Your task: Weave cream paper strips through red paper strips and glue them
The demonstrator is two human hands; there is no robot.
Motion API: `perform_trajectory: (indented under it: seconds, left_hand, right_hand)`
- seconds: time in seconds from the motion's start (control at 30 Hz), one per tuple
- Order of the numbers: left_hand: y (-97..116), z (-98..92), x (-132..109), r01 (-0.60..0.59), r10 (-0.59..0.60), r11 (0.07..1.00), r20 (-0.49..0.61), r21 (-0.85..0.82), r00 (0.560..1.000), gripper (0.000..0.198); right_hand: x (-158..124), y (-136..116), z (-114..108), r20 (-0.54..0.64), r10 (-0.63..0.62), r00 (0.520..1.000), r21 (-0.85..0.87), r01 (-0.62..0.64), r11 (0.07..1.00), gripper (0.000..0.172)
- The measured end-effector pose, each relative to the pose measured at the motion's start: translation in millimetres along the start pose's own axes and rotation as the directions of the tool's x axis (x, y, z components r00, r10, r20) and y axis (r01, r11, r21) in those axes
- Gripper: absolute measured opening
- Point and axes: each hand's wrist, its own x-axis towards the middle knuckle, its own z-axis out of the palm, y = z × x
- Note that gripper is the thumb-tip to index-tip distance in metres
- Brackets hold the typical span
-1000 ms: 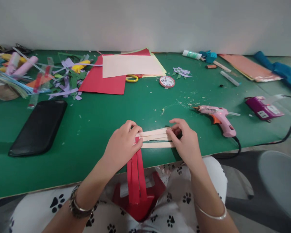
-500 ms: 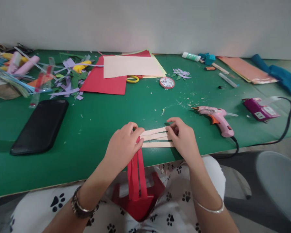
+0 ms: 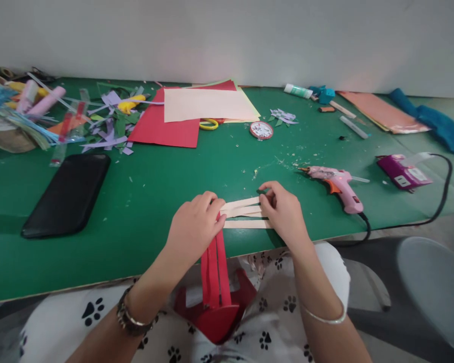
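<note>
My left hand [image 3: 195,222] is closed over the spot where red paper strips [image 3: 214,269] meet cream paper strips [image 3: 245,208]; its fingers hide the crossing. From there the red strips hang over the table's front edge to a red paper piece [image 3: 217,320] at my lap. To the right, my right hand [image 3: 283,209] pinches the far ends of the cream strips between thumb and fingers. Several cream strips stretch between both hands, the lowest a little apart from the others.
A pink glue gun [image 3: 335,182] lies right of my hands, its cord running over the edge; near it is a purple power adapter [image 3: 404,172]. A black phone-shaped slab [image 3: 67,195] lies left. Paper sheets [image 3: 202,105], scraps [image 3: 111,126] and a round pin box [image 3: 261,130] are behind.
The camera view has shifted slightly. Both hands keep their hold on the strips, with hardly any movement of the fingers.
</note>
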Motion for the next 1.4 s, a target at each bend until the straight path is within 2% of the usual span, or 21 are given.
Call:
perform_trajectory:
  seconds: [0.37, 0.53, 0.8, 0.93, 1.03, 1.13, 1.23, 1.33, 1.4]
  left_hand:
    - [0.3, 2.6, -4.9, -0.090, 0.104, 0.987, -0.099, 0.135, 0.990, 0.019]
    - [-1.6, 2.9, -7.1, -0.094, 0.105, 0.990, -0.107, 0.108, 0.989, 0.020]
    - [-3.7, 2.7, -3.8, 0.017, -0.021, 0.998, -0.072, -0.066, 0.997, 0.012]
    - [-4.1, 1.6, -2.0, 0.036, -0.047, 0.988, -0.070, -0.150, 0.996, 0.010]
    - [-4.1, -0.2, -0.2, 0.085, -0.090, 0.979, -0.020, -0.183, 0.996, 0.007]
    - [-4.7, -1.9, 0.9, 0.159, -0.151, 0.963, 0.053, -0.216, 0.987, 0.008]
    - [-7.5, -3.8, 1.0, 0.255, -0.239, 0.915, 0.089, -0.312, 0.967, 0.018]
    - [-14.5, -8.7, 0.3, 0.354, -0.338, 0.831, 0.115, -0.429, 0.934, 0.031]
    - [-21.4, -14.2, -0.8, 0.388, -0.373, 0.784, 0.132, -0.485, 0.918, 0.031]
  right_hand:
    - [-0.3, 0.8, 4.4, -0.066, -0.031, 0.997, -0.073, 0.026, 0.997, 0.015]
    - [-0.5, 0.8, 5.3, -0.079, -0.031, 0.996, -0.091, 0.024, 0.996, 0.017]
    - [0.7, 5.4, 5.9, -0.187, -0.138, 0.973, -0.130, 0.115, 0.985, 0.019]
    - [-0.9, -2.1, -2.7, -0.274, -0.242, 0.931, -0.094, 0.224, 0.970, 0.017]
    - [-1.6, -14.5, -9.6, -0.253, -0.338, 0.907, -0.071, 0.331, 0.941, 0.015]
    - [2.4, -25.8, -11.5, -0.209, -0.390, 0.897, -0.023, 0.394, 0.919, 0.020]
    - [12.9, -31.1, -9.3, -0.273, -0.361, 0.892, 0.108, 0.401, 0.910, 0.018]
    - [27.2, -33.0, -8.3, -0.316, -0.271, 0.909, 0.246, 0.355, 0.902, 0.016]
    - [36.6, -34.2, -9.7, -0.316, -0.221, 0.923, 0.314, 0.322, 0.893, 0.015]
